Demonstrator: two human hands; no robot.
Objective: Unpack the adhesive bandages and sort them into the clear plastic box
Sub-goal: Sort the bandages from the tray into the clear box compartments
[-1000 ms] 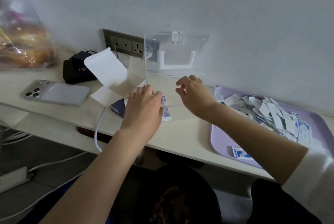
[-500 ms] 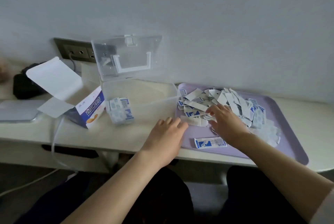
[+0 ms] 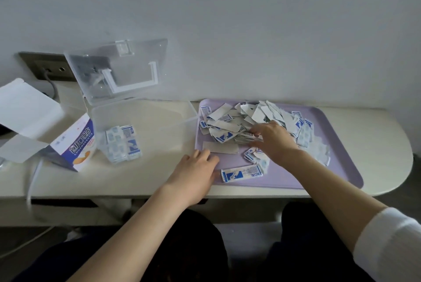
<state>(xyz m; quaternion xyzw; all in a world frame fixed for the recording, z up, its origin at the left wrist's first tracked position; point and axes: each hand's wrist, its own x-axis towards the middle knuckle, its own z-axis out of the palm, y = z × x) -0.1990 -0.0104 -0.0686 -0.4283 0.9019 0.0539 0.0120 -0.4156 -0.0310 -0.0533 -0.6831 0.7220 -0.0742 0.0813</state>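
From the head camera, the step in hand looks like picking up more bandages to put away. The right hand [image 3: 275, 142] lies on the big pile of bandages [image 3: 250, 117] on the purple tray [image 3: 319, 181]. Its fingers bend down into the pile, but I cannot tell if they pinch any yet. The left hand [image 3: 196, 172] rests on the bench [image 3: 136, 177] at the left edge of the tray, with its fingers out flat and nothing in it. The clear box [image 3: 159, 136] stands just left of the tray, and its lid [image 3: 118, 69] is up against the wall. I think the task is only a little way along. One small stack [image 3: 123, 142] stands in the left end of the box, and most bandages are on the tray. The next move calls for a neat pinch on a few bandages. Then comes a short carry left, to set them beside the stack. Now the count: one clear box, one lid, one tray, one open paper carton [image 3: 75, 142] left of the box, and two hands. The pile has too many bandages to count. One long bandage [image 3: 241, 173] lies alone at the front of the tray, near the left hand.
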